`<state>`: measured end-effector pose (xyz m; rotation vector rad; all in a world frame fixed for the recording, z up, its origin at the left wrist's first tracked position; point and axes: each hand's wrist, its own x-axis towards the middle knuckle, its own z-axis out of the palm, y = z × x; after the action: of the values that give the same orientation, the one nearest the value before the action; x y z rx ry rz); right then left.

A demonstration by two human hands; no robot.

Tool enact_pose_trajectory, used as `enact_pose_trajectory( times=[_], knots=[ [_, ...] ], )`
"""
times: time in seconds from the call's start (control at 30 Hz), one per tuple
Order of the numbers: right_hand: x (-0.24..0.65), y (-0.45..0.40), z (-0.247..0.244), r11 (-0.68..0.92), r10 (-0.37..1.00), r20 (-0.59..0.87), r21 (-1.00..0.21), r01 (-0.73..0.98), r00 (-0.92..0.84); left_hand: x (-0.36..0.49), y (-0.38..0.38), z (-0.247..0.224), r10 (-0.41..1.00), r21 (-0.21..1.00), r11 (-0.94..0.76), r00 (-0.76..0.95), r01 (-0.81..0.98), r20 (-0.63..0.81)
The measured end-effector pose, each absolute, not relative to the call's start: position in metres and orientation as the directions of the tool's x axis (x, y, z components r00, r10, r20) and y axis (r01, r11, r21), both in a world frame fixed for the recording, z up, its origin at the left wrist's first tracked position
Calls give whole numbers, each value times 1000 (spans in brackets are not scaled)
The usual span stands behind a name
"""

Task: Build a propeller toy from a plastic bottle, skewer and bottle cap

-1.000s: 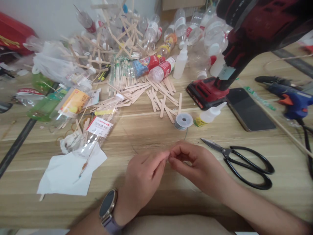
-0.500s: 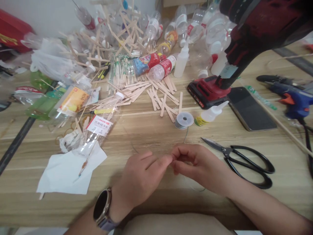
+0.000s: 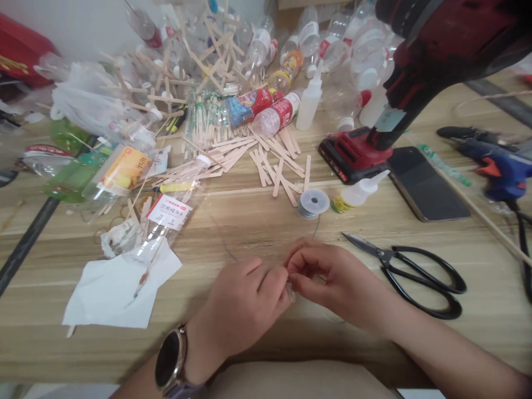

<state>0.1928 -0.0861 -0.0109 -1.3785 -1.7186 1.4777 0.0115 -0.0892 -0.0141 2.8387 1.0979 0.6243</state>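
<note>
My left hand [image 3: 251,302] and my right hand [image 3: 336,285] meet fingertip to fingertip low over the table. Both are closed in a pinch on a thin grey line [image 3: 316,227], which runs down from a small spool [image 3: 313,203] to the right fingers. A loose stretch of line shows to the left of my hands, and a faint loop lies beneath the right one. Something small and pale peeks out under the left fingertips; its kind is hidden. Black-handled scissors [image 3: 386,257] lie with open blades just right of my right hand.
A small glue bottle [image 3: 355,195], a phone [image 3: 430,183] and a red-black cordless drill [image 3: 357,152] stand at the right, near a blue glue gun [image 3: 505,172]. Wooden craft sticks [image 3: 233,155] and plastic bottles crowd the back. White paper [image 3: 112,293] lies left, beside a clear bottle [image 3: 170,213].
My left fingers have curled further down and inward, and a small pale bit now shows below them. The right fingers have shifted slightly left and up. The spool and scissors stay put.
</note>
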Motion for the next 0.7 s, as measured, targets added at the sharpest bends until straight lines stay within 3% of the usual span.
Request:
enact_pose_trajectory(
  times=[0.2, 0.3, 0.43, 0.7],
  knots=[
    [192, -89, -13, 175, 903, -27, -889, 423, -430, 12, -84, -6, 826, 526, -508, 558, 682, 73],
    [192, -91, -15, 318, 879, 90, -842, 436, -468, 11, -80, -1, 850, 644, -371, 524, 669, -54],
    [192, -92, -19, 446, 844, 192, -770, 457, -500, 9, -78, 1, 851, 700, -277, 506, 658, -138],
    [192, -93, -27, 526, 820, 251, -685, 505, -514, 7, -74, -1, 824, 760, -135, 498, 636, -270]
  ],
)
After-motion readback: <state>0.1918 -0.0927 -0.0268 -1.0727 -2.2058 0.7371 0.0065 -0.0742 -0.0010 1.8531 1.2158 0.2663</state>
